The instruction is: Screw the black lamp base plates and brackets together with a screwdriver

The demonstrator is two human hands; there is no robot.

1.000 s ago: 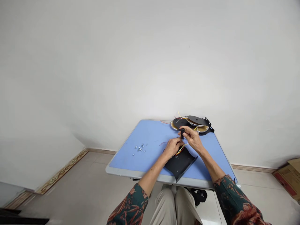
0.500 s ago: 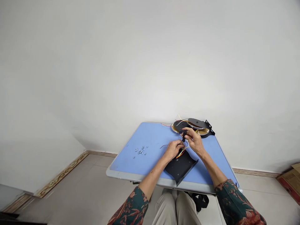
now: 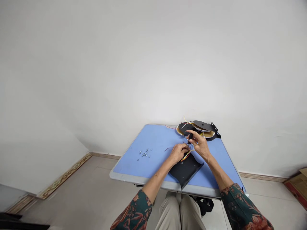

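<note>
In the head view my right hand [image 3: 200,145] is closed on a small black screwdriver [image 3: 190,136], held upright with its thin lower end pointing down. Just below that, my left hand [image 3: 178,152] has its fingers pressed together by the tool's tip; whatever they pinch is hidden. Beneath both hands a curved black metal bracket [image 3: 185,171] lies near the table's front edge. Yellow, red and white wires [image 3: 185,156] run out of its upper end, close to my left fingertips. A dark red wire [image 3: 168,148] sticks out to the left of my left hand.
Several small silver screws [image 3: 144,154] lie loose on the blue table [image 3: 134,166], left of my hands. At the back right rest black round plates [image 3: 202,125] with tan rims and loose wires. A wall stands behind; a cardboard box [image 3: 298,183] is on the floor at right.
The black screwdriver has turned a little in my right fingers, and its thin shaft shows more. My left hand keeps its place by the bracket. The whole view has shifted slightly.
</note>
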